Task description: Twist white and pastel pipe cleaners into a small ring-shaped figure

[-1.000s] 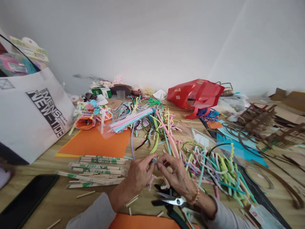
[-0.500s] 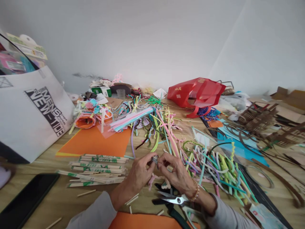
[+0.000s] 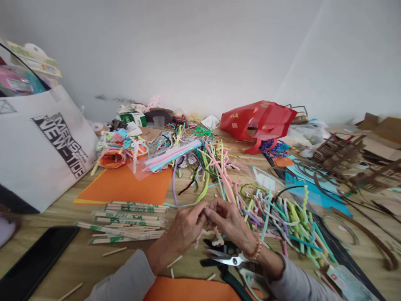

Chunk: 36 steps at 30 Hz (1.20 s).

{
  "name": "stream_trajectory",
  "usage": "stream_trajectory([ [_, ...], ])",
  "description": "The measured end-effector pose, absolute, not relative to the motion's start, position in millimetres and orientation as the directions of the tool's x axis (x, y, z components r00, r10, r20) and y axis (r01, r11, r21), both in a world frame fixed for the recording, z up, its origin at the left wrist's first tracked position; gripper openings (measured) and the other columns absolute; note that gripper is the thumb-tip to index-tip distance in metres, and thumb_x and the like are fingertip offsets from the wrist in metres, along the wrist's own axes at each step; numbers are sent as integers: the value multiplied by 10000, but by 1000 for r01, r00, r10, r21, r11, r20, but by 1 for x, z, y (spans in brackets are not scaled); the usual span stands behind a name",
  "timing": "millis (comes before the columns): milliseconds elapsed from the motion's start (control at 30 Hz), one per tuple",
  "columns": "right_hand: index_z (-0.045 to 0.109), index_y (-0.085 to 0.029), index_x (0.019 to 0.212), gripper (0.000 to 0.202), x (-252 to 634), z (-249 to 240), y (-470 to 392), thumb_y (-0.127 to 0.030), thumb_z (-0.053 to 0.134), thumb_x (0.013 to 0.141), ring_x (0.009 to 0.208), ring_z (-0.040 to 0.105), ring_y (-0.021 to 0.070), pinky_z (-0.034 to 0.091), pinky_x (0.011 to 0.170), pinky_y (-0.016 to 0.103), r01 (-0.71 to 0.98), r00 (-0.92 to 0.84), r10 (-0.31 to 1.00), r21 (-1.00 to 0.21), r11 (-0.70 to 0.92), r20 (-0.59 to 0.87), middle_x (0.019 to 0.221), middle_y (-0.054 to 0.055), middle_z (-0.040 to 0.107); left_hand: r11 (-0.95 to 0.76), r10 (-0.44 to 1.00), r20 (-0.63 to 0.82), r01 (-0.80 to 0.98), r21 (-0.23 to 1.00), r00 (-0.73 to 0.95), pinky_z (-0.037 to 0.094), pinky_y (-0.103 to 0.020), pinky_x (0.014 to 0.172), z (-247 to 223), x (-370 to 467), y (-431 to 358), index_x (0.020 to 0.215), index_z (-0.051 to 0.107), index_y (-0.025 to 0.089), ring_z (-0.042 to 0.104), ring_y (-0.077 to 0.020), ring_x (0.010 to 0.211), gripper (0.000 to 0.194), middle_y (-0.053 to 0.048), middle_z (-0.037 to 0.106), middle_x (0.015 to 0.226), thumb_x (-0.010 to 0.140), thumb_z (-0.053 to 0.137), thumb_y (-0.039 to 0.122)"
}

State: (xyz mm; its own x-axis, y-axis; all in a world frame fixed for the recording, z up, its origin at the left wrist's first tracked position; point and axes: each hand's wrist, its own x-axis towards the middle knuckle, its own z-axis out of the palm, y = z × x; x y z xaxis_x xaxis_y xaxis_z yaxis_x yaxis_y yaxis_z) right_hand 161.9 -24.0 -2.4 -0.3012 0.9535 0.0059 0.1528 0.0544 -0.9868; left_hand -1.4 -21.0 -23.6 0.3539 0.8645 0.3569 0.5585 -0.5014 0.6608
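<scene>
My left hand (image 3: pixel 187 225) and my right hand (image 3: pixel 230 219) meet at the middle of the table, fingertips pinched together. Between them is a small dark grey object (image 3: pixel 205 208), mostly covered by the fingers, so its kind does not show. A pale pink fuzzy strip (image 3: pixel 217 237) shows just under the hands. Below the right wrist lie scissors (image 3: pixel 233 260) with pale handles and bright blades, on top of a dark-handled tool (image 3: pixel 233 284). Paper-wrapped chopsticks (image 3: pixel 131 218) lie in a bunch left of my left hand.
Loose pipe cleaners (image 3: pixel 282 217) heap up on the right, with more behind my hands. Orange sheets (image 3: pixel 125 186) lie left; another orange sheet (image 3: pixel 188 290) is in front. A phone (image 3: pixel 37 261), a white bag (image 3: pixel 46 146), a red bag (image 3: pixel 257 121) and brown baskets (image 3: pixel 340 152) surround the work.
My right hand's fingers have closed in against the left fingertips, covering more of the small grey object. Both hands stay in nearly the same place.
</scene>
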Motion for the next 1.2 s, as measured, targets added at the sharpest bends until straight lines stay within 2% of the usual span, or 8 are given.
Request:
stream_trajectory([
  [100, 509, -170, 737, 398, 161, -4, -22, -551, 611, 797, 534, 564, 118, 451, 510, 230, 74, -314, 949, -997, -17, -40, 608, -14, 572, -509, 860, 346, 591, 626, 374, 461, -235, 628, -20, 0, -23, 1049, 640, 211, 641, -163, 647, 249, -28, 682, 722, 881, 458, 188],
  [200, 529, -167, 728, 406, 164, -4, -19, -558, 625, 782, 486, 529, 103, 425, 466, 216, 64, -316, 948, -998, -2, -22, 577, -28, 543, -475, 875, 306, 548, 689, 374, 469, -247, 641, -16, 2, -22, 1103, 634, 220, 649, -168, 663, 279, -36, 700, 787, 874, 477, 203],
  [367, 581, -155, 757, 384, 173, -1, -12, -534, 636, 785, 480, 459, 92, 378, 451, 210, 80, -290, 957, -996, 46, 21, 557, -35, 504, -262, 875, 119, 253, 931, 469, 494, -251, 597, -5, -3, -11, 1244, 569, 173, 651, -167, 637, 400, -47, 721, 841, 858, 536, 274],
  [567, 617, -151, 790, 338, 175, 5, -11, -488, 618, 817, 532, 462, 101, 390, 497, 226, 82, -317, 943, -988, 132, 100, 634, -3, 560, -93, 829, 33, 79, 993, 559, 507, -295, 730, -6, -15, 5, 1272, 551, 152, 656, -214, 890, 455, -103, 702, 1076, 860, 576, 342],
  [667, 631, -156, 786, 305, 175, 6, -13, -453, 595, 844, 572, 477, 116, 396, 533, 239, 143, -311, 941, -972, 184, 133, 647, 6, 572, 1, 780, -20, 32, 1000, 626, 517, -292, 712, -9, -17, 9, 1254, 553, 149, 667, -218, 888, 449, -102, 712, 1033, 854, 586, 351],
  [800, 646, -169, 787, 217, 175, 7, -16, -363, 581, 862, 631, 522, 135, 406, 581, 246, 294, -290, 943, -923, 248, 161, 703, 17, 617, 85, 778, -67, 1, 996, 624, 525, -279, 669, -9, -17, 10, 1129, 582, 144, 677, -181, 755, 367, -70, 717, 926, 822, 628, 340],
  [967, 634, -180, 794, 126, 175, 9, -19, -255, 565, 869, 628, 541, 132, 396, 561, 230, 382, -288, 927, -859, 340, 239, 708, 9, 628, 123, 794, -81, -30, 992, 603, 522, -265, 634, -8, -15, 9, 1048, 570, 151, 673, -155, 664, 324, -35, 705, 860, 797, 655, 337],
  [1200, 592, -188, 809, 78, 173, 13, -24, -179, 547, 872, 722, 558, 156, 418, 672, 272, 496, -333, 863, -707, 504, 381, 779, 25, 592, 166, 796, -102, -54, 985, 596, 494, -240, 593, -6, -13, 8, 1013, 562, 139, 687, -163, 655, 328, -32, 693, 848, 781, 675, 343],
])
